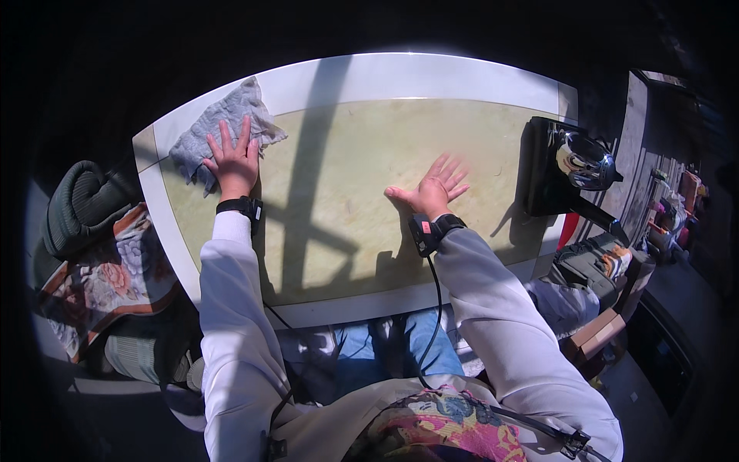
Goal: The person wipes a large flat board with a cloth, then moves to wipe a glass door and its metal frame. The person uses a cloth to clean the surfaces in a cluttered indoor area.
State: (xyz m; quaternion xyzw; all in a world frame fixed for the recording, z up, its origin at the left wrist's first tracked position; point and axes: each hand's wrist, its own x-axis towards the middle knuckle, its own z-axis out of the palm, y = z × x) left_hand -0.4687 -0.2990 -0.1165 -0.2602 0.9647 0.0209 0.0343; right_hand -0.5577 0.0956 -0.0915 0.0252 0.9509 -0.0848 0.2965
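Observation:
My left hand [235, 164] lies palm down, fingers spread, on a crumpled grey cloth [222, 121]. The cloth covers the far left corner of the table, partly over its white border. Right of the middle, my right hand [432, 189] is spread over the yellowish marbled tabletop [352, 173], thumb pointing left and nothing in it. Whether that palm touches the surface I cannot tell. Both wrists wear black straps with small devices.
At the table's right end, a shiny metal kettle [586, 160] stands on a black base [545, 167]. Left of the table are a rolled green cushion [86, 208] and a flowered cloth [115, 277]. A cardboard box [597, 335] lies at right. A black cable [437, 312] hangs from my right wrist.

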